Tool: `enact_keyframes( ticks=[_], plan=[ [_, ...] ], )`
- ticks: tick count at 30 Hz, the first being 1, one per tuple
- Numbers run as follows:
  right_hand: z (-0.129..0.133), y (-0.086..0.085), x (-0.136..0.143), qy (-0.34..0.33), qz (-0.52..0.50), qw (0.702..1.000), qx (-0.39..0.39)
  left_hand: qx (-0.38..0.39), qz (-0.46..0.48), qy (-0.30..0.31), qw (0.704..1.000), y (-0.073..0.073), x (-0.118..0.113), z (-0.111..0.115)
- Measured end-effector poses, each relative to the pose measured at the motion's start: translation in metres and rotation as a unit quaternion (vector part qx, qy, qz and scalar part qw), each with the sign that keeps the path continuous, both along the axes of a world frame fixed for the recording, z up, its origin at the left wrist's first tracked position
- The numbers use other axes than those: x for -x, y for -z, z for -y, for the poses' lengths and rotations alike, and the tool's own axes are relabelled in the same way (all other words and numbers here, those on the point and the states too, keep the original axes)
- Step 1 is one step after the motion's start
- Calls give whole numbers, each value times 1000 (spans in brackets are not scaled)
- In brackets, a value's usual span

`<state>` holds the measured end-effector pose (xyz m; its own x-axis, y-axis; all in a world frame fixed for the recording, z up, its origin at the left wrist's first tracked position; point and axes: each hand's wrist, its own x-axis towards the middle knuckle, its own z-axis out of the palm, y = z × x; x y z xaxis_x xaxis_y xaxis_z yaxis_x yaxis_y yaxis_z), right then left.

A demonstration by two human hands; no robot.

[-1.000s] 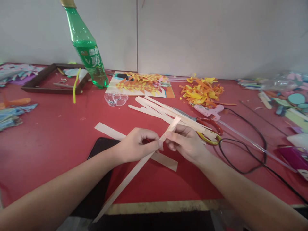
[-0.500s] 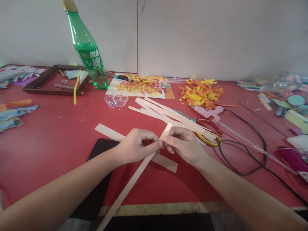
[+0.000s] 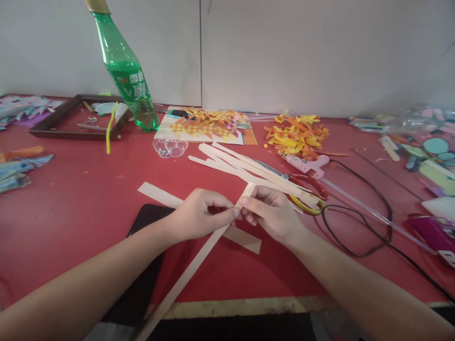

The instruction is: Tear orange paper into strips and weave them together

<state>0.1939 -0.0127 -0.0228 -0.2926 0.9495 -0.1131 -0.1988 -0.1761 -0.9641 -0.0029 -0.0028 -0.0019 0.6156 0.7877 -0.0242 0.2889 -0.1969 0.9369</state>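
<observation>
Between thumb and fingers, my left hand (image 3: 202, 214) pinches a long cream paper strip (image 3: 192, 269), whose lower end runs down past the table edge. My right hand (image 3: 272, 210) pinches the same strip near its upper end, which looks folded over. The fingertips of both hands nearly touch. Below them a second cream strip (image 3: 158, 194) lies slanted on the table, partly over a black phone (image 3: 142, 265). Beyond my right hand lies a bundle of cream strips (image 3: 231, 163) on scissors with red handles (image 3: 313, 184) and yellow-handled scissors (image 3: 309, 206).
A green bottle (image 3: 130, 85) stands behind on the left, beside a dark frame (image 3: 67, 135). Orange and yellow paper pieces (image 3: 298, 135) lie at the back. A pink glue gun (image 3: 307, 165) trails a black cable (image 3: 355, 253) to the right. The red table (image 3: 88, 203) ends in front.
The view has shifted very slightly. Both hands keep their pinch on the strip, nearly in the same place.
</observation>
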Motion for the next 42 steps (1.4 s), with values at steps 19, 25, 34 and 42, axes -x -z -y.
enact_keyframes(
  ticks=[19,25,34,42],
  plan=[
    [0,-5,1,7,0,1000,-15,-9,-10,-19,1000,-4,0,1],
    [1,-5,2,-13,16,1000,-14,-39,17,-13,999,-4,-1,0],
    [-4,-12,3,54,-20,998,19,-27,2,-20,999,-6,-2,2],
    [-4,-14,4,65,-35,997,32,8,-11,-9,1000,-3,-1,0]
  ],
)
